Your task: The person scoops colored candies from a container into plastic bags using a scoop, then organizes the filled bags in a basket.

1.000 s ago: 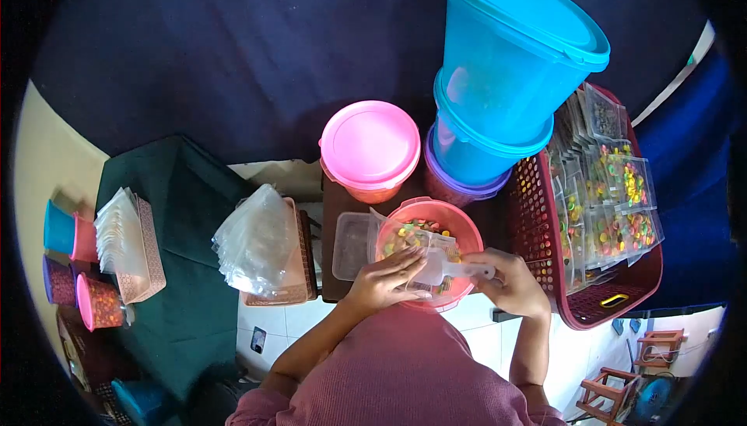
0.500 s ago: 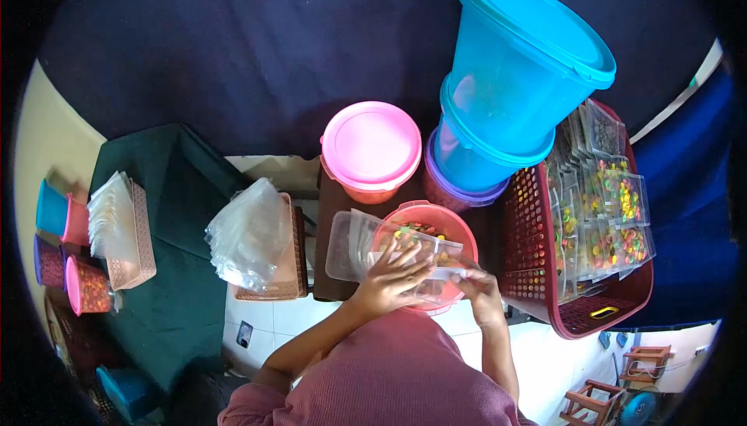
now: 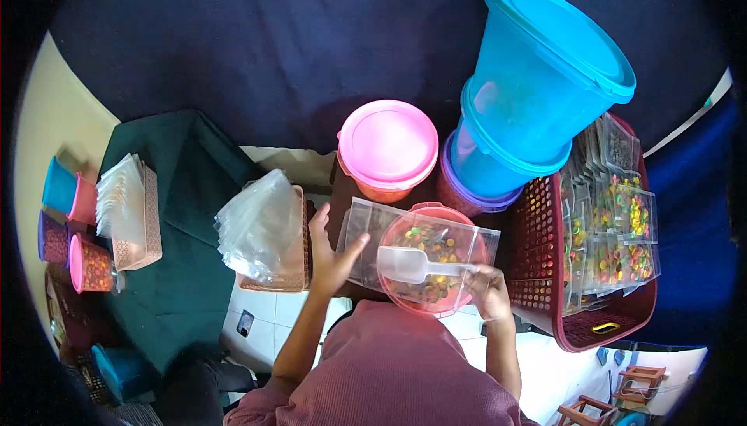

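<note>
While the left hand (image 3: pixel 332 265) was spread wide and empty, the right hand (image 3: pixel 489 292) gripped a white plastic scoop (image 3: pixel 403 264); a clear rectangular bag (image 3: pixel 440 237) spanned a round pink tub (image 3: pixel 440 210).

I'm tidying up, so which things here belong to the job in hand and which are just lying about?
Likely part of the job: scoop, clear bag, open pink tub, filled packets.

Apparently just lying about: phone-like object, wooden stools.

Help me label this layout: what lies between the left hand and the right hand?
In the head view, the scoop and a clear bag are between the left hand and right hand; the bowl shows through the bag.
</note>
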`<state>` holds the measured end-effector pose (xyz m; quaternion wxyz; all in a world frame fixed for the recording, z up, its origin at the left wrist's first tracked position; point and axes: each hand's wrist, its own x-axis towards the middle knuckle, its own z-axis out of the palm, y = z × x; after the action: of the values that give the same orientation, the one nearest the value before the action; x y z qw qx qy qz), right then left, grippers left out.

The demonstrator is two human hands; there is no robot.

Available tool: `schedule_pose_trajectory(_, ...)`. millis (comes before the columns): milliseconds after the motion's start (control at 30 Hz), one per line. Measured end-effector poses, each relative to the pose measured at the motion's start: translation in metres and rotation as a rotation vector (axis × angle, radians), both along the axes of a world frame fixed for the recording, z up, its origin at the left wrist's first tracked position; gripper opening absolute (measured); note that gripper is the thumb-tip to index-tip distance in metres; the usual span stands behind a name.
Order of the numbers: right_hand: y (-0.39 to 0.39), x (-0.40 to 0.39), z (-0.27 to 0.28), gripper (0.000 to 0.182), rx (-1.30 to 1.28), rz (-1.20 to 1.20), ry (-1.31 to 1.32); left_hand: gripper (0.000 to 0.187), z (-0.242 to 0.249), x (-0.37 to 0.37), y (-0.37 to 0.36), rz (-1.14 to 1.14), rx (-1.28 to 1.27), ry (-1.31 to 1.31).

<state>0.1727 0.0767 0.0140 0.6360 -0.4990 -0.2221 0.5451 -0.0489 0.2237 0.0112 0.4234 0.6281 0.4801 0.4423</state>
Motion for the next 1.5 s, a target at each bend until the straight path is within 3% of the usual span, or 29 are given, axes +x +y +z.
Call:
schedule_pose_trajectory(33, 0.0, 0.002, -0.002, 0.012, 0.008, -0.018, 0.019, 0.082, -0.003, -0.007, 0.003, -0.033, -0.16, -0.034)
schedule_pose_trajectory(200, 0.006, -0.006, 0.003, 0.011, 0.005, 0.04, -0.053, 0.085, -0.009, -0.005, -0.008, -0.323, -0.296, -0.003)
schedule_pose_trajectory(267, 0.007, -0.01, 0.011, 0.01, 0.011, 0.069, 0.046, 0.089, 0.001, 0.007, -0.014, -0.425, -0.244, -0.207)
schedule_pose_trajectory(333, 0.008, -0.011, 0.018, 0.01, 0.015, 0.09, 0.145, 0.088, 0.007, 0.011, -0.016, -0.429, -0.205, -0.232)
schedule_pose_trajectory(400, 0.008, -0.01, 0.022, 0.01, -0.028, 0.106, 0.123, 0.078, 0.022, 0.011, -0.018, -0.511, -0.421, -0.362)
schedule_pose_trajectory(500, 0.006, -0.008, 0.019, 0.009, 0.007, 0.113, 0.075, 0.065, 0.011, 0.003, -0.018, -0.503, -0.517, -0.39)
schedule_pose_trajectory(633, 0.006, -0.007, 0.023, 0.01, 0.093, 0.163, -0.014, 0.072, 0.021, -0.001, -0.017, -0.482, -0.601, -0.382)
schedule_pose_trajectory(700, 0.005, -0.009, 0.025, 0.01, 0.075, 0.131, -0.009, 0.045, 0.028, 0.002, -0.02, -0.48, -0.445, -0.377)
schedule_pose_trajectory(733, 0.005, -0.009, 0.027, 0.01, 0.074, 0.128, -0.007, 0.045, 0.025, 0.001, -0.019, -0.481, -0.447, -0.375)
schedule_pose_trajectory(800, 0.003, -0.009, 0.03, 0.01, 0.116, 0.067, 0.082, 0.038, 0.017, -0.002, -0.016, -0.435, -0.649, -0.544)
schedule_pose_trajectory(833, 0.001, -0.006, 0.023, 0.023, 0.111, 0.084, 0.062, 0.038, 0.015, -0.003, -0.014, -0.435, -0.65, -0.543)
schedule_pose_trajectory(867, 0.001, -0.005, 0.021, 0.023, 0.109, 0.085, 0.064, 0.039, 0.013, -0.004, -0.012, -0.453, -0.693, -0.401)
schedule_pose_trajectory(900, 0.001, -0.005, 0.019, 0.022, 0.11, 0.08, 0.045, 0.042, 0.012, -0.005, -0.011, -0.469, -0.732, -0.26)
schedule_pose_trajectory(1033, 0.001, -0.008, 0.023, 0.008, 0.073, 0.068, 0.042, 0.043, 0.017, 0.003, -0.017, -0.403, -0.714, -0.219)
schedule_pose_trajectory(1100, 0.003, -0.01, 0.025, 0.008, 0.085, 0.062, 0.067, 0.037, 0.008, 0.004, -0.02, -0.356, -0.653, -0.403)
schedule_pose_trajectory(1233, 0.0, -0.01, 0.022, 0.009, 0.106, 0.07, 0.067, 0.034, 0.009, -0.002, -0.017, -0.393, -0.572, -0.412)
schedule_pose_trajectory(1333, -0.001, -0.011, 0.02, 0.009, 0.039, 0.059, 0.09, 0.033, 0.008, -0.006, -0.017, -0.431, -0.672, -0.393)
schedule_pose_trajectory(1433, -0.001, -0.013, 0.028, 0.01, 0.101, 0.055, 0.176, 0.037, 0.014, -0.007, -0.021, -0.475, -0.645, -0.4)
schedule_pose_trajectory(1500, -0.003, -0.011, 0.022, 0.01, 0.1, 0.049, 0.18, 0.043, 0.013, -0.007, -0.025, -0.486, -0.678, -0.545)
